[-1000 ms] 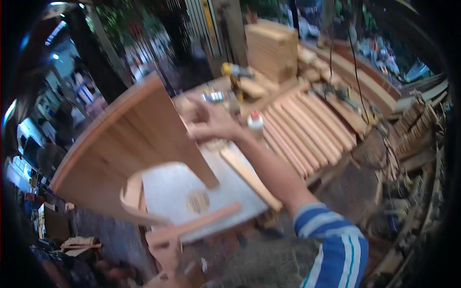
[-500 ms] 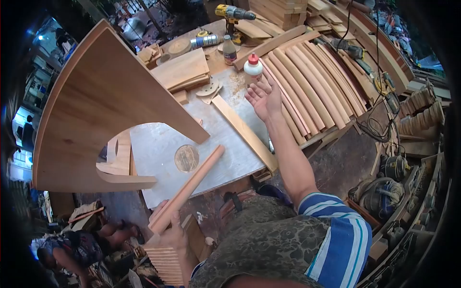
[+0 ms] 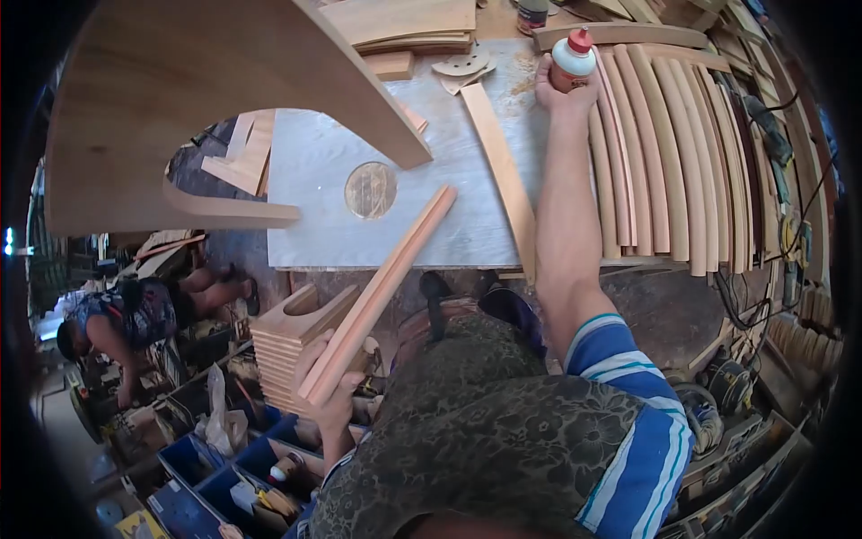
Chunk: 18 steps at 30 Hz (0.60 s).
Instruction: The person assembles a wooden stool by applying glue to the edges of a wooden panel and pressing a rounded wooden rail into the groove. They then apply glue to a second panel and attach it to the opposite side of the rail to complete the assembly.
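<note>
My left hand [image 3: 334, 384] is wrapped round the lower end of a grooved wooden strip [image 3: 382, 292]. The strip slants up to the right, its far end over the grey work board [image 3: 310, 166]. At the far side of the table, my right hand [image 3: 567, 92] is closed round a white glue bottle [image 3: 575, 61] with a red cap, held upright. Beside that forearm, a flat wooden slat [image 3: 499, 166] lies across the board. To the right, several curved wooden strips [image 3: 669, 162] lie in a row, close to the bottle.
A large curved wooden panel [image 3: 242, 72] with a cut-out stands over the table's left side. Sanding discs [image 3: 464, 65] and stacked boards [image 3: 404, 22] lie at the back. A stack of cut wooden pieces [image 3: 283, 346] and blue bins [image 3: 211, 476] are lower left. Another person [image 3: 135, 314] bends down beyond.
My right hand has gone from open beside the glue bottle to closed round it. The view has shifted, and the strip remains in my left hand.
</note>
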Each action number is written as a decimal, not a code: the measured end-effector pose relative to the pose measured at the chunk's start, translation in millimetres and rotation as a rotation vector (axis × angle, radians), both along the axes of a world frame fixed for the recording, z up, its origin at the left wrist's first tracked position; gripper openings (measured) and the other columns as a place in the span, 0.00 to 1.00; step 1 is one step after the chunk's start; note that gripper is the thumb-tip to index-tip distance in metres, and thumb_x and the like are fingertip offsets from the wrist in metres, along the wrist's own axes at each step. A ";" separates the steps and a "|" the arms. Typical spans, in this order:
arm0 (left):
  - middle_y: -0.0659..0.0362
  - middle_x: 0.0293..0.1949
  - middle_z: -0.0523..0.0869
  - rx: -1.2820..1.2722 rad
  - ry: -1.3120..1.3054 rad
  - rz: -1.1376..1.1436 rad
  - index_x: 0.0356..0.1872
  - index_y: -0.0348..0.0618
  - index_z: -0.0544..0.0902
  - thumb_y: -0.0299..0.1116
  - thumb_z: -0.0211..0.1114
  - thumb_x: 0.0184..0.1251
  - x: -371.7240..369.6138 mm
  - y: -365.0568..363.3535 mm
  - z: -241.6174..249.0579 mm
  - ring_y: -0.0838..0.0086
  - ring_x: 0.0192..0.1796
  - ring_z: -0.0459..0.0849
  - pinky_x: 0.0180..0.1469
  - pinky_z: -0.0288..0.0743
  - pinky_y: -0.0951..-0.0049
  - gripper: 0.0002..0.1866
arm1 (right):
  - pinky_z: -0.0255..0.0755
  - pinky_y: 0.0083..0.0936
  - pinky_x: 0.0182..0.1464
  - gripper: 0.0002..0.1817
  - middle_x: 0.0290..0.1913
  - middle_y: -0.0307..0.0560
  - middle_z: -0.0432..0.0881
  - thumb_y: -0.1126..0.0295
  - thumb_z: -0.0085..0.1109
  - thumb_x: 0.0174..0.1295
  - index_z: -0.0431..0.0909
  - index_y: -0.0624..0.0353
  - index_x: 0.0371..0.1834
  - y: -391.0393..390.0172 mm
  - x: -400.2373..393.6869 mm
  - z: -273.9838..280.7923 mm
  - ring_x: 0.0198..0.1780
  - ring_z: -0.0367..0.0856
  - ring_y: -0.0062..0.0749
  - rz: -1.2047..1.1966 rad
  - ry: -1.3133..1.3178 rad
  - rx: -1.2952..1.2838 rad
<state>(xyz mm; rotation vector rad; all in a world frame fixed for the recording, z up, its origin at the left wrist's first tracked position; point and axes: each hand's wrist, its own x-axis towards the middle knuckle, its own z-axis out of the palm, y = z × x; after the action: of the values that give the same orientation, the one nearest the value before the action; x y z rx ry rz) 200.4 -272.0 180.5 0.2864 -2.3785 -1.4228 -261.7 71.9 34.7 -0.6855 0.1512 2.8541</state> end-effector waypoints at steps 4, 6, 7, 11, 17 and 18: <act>0.41 0.54 0.88 -0.199 0.019 -0.080 0.57 0.29 0.82 0.47 0.86 0.53 1.7 -5.2 -4.3 0.52 0.57 0.88 0.62 0.80 0.58 0.38 | 0.81 0.50 0.57 0.24 0.60 0.51 0.79 0.50 0.45 0.73 0.77 0.52 0.62 -16.4 58.0 38.7 0.59 0.81 0.49 0.104 -0.134 0.218; 0.41 0.52 0.89 -0.206 0.027 -0.086 0.56 0.29 0.83 0.47 0.86 0.53 1.1 -9.9 -8.2 0.52 0.54 0.90 0.60 0.82 0.58 0.37 | 0.80 0.48 0.59 0.23 0.58 0.50 0.81 0.54 0.50 0.72 0.76 0.55 0.64 -32.2 115.2 58.2 0.60 0.81 0.45 0.242 0.100 0.526; 0.42 0.50 0.90 -0.226 0.044 -0.092 0.55 0.29 0.84 0.47 0.86 0.53 -0.4 -12.7 -10.4 0.53 0.52 0.91 0.57 0.84 0.59 0.36 | 0.79 0.44 0.59 0.22 0.56 0.49 0.82 0.57 0.53 0.72 0.75 0.57 0.63 -35.5 131.7 57.7 0.59 0.83 0.42 0.241 0.150 0.624; 0.43 0.49 0.91 -0.289 0.066 -0.194 0.55 0.30 0.85 0.45 0.86 0.54 -7.2 -34.2 -10.9 0.55 0.49 0.92 0.51 0.86 0.61 0.34 | 0.81 0.27 0.52 0.21 0.48 0.43 0.85 0.66 0.70 0.67 0.77 0.61 0.59 -54.5 175.3 63.5 0.48 0.86 0.28 0.208 0.167 0.939; 0.43 0.47 0.91 -0.242 0.216 -0.340 0.53 0.30 0.85 0.37 0.86 0.55 -11.1 -74.8 -16.6 0.57 0.45 0.93 0.47 0.88 0.66 0.29 | 0.82 0.25 0.49 0.25 0.48 0.44 0.85 0.72 0.77 0.61 0.76 0.65 0.58 -126.4 226.6 75.6 0.45 0.85 0.25 -0.059 0.027 1.493; 0.45 0.47 0.91 -0.197 0.262 -0.353 0.54 0.30 0.85 0.34 0.85 0.54 -12.3 -80.0 -20.2 0.58 0.45 0.92 0.48 0.86 0.66 0.28 | 0.82 0.25 0.49 0.25 0.48 0.44 0.85 0.72 0.77 0.61 0.76 0.65 0.58 -132.8 232.1 77.4 0.45 0.85 0.25 -0.064 0.028 1.509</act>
<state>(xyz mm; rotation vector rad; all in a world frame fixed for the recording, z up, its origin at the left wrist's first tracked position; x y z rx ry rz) 188.0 -352.1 160.2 -0.3664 -2.3994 -1.2571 -29.7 -60.9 112.1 -0.2326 -1.6689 2.0007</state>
